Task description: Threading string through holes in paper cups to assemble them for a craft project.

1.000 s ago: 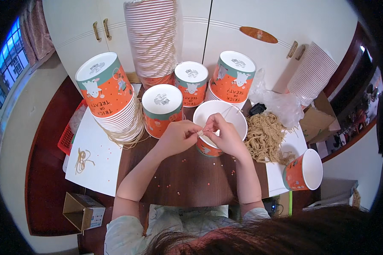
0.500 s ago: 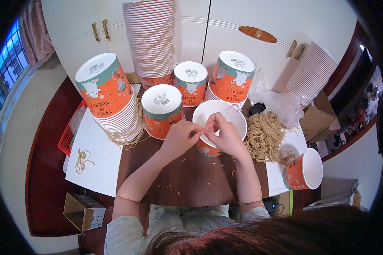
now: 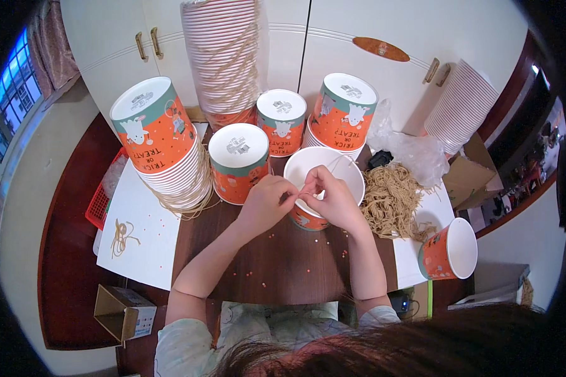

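Over the near rim of an upright paper bucket (image 3: 311,162), white inside and orange outside, my two hands meet with fingertips almost touching. My left hand (image 3: 270,200) is closed in a pinch on the bucket's left side. My right hand (image 3: 328,198) pinches too, thumb against forefinger, above the bucket's mouth. What sits between the fingertips is too small to make out. A thin pale strand (image 3: 335,164) shows across the bucket's far inner side, behind my right hand. To the right of the bucket lies a heap of tan cords (image 3: 393,200).
Upside-down bucket stacks (image 3: 170,182) stand left and behind, some draped with cord. A tall wrapped stack (image 3: 223,56) rises at the back. One bucket (image 3: 443,251) lies tipped at the right edge. Small punched dots (image 3: 248,274) dot the brown tabletop (image 3: 283,270). A plastic bag (image 3: 418,160) lies back right.
My hands stay pinched together above the bucket, with only a very slight shift of the fingers. The whole view has moved a tiny bit; the other things rest as before.
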`<action>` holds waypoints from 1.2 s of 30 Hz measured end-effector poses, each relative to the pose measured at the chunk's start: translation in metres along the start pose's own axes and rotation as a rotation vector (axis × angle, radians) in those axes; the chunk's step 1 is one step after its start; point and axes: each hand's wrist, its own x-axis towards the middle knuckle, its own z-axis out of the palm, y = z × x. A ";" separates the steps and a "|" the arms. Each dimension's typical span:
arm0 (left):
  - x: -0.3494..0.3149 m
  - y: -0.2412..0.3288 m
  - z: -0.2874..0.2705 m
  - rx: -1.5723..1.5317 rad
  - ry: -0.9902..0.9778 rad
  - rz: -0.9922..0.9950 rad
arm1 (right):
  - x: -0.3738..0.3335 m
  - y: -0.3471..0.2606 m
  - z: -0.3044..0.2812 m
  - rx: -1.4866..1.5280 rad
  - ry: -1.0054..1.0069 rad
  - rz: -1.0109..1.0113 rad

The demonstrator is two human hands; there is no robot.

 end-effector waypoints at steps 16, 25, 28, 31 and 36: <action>0.006 -0.008 -0.013 -0.823 -0.294 -0.562 | -0.001 -0.009 -0.009 -0.096 -0.061 -0.045; 0.007 -0.004 -0.017 -0.989 -0.352 -0.720 | -0.001 -0.013 -0.007 -0.037 -0.035 -0.028; 0.007 -0.004 -0.016 -0.979 -0.333 -0.719 | -0.002 -0.008 -0.006 -0.043 -0.013 -0.071; 0.007 -0.004 -0.016 -0.962 -0.315 -0.761 | -0.001 -0.007 -0.004 -0.041 0.006 -0.128; 0.012 0.005 -0.023 -0.796 -0.296 -0.624 | 0.000 -0.003 -0.006 -0.031 0.030 -0.077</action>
